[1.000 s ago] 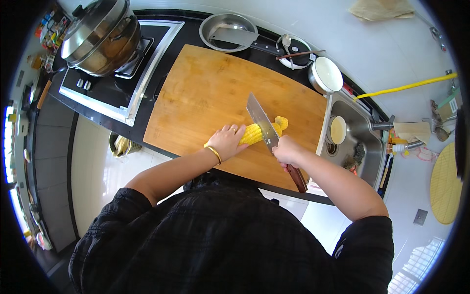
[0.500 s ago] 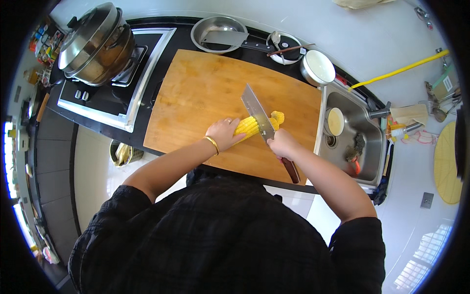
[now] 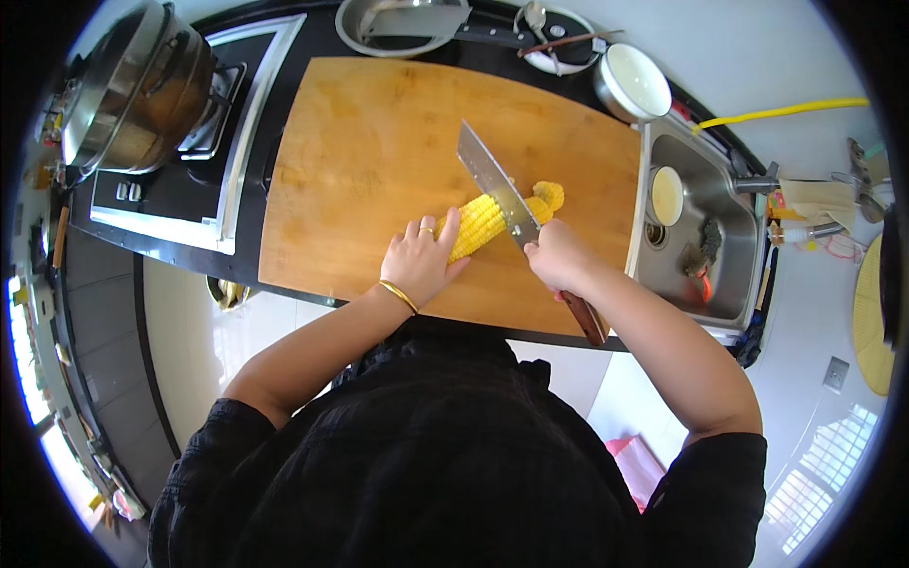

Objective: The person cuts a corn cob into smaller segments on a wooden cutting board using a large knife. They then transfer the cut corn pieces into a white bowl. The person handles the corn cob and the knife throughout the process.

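A yellow corn cob (image 3: 478, 225) lies slantwise on the wooden cutting board (image 3: 360, 151). My left hand (image 3: 418, 261) is wrapped over the cob's near-left end, holding it down. My right hand (image 3: 559, 256) grips a cleaver (image 3: 494, 182) with a brown wooden handle, its broad blade pointing to the far left. The blade stands across the cob toward its right end; how deep it sits I cannot tell. Small wet bits cling to the steel. Just right of the blade lie cut corn pieces (image 3: 547, 196), one showing its round cut face.
On the left a large steel pot (image 3: 142, 90) stands on the stove. Behind the board are a metal bowl (image 3: 398, 43) with a second cleaver (image 3: 417, 21) across it, a white dish (image 3: 559, 57) and a white bowl (image 3: 636, 81). The sink (image 3: 734, 275) on the right holds another bowl (image 3: 667, 197).
The whole view has shifted, with the board now higher in the picture. My left hand's fingers have spread a little on the cob. The cleaver stays across the cob.
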Available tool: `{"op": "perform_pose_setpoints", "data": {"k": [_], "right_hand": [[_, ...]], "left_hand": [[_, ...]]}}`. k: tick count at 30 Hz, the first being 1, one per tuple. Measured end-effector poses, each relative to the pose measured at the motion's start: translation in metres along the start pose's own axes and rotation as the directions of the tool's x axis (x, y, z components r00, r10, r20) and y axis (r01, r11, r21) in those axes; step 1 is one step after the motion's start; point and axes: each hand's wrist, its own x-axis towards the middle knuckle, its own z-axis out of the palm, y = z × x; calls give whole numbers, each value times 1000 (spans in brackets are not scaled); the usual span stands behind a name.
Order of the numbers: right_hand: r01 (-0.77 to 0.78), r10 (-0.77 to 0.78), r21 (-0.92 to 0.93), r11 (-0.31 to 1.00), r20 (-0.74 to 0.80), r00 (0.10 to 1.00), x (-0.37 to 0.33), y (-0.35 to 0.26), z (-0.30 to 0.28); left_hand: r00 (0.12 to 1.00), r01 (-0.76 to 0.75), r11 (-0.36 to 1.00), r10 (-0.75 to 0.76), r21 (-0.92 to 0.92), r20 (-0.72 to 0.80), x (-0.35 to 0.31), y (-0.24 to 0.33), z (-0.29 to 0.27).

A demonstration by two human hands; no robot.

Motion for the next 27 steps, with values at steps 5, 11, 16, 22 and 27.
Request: {"op": "perform_pose_setpoints", "data": {"k": [5, 11, 16, 22, 27], "right_hand": [[0, -2, -77, 997, -19, 1000, 4, 2, 1], [99, -119, -146, 984, -136, 984, 10, 18, 17], [35, -38, -35, 999, -94, 995, 2, 5, 11], [82, -86, -36, 996, -119, 989, 16, 15, 18], [68, -70, -21, 997, -93, 993, 8, -2, 7]], "left_hand": [[999, -11, 1000, 11, 7, -31, 2, 2, 4], [999, -5, 999, 3, -48, -51, 10, -6, 3], [997, 37, 989, -28, -141, 66, 14, -12, -4], [996, 73, 986, -64, -150, 65, 13, -9, -1], [998, 62, 997, -61, -51, 21, 9, 0, 2]]}}
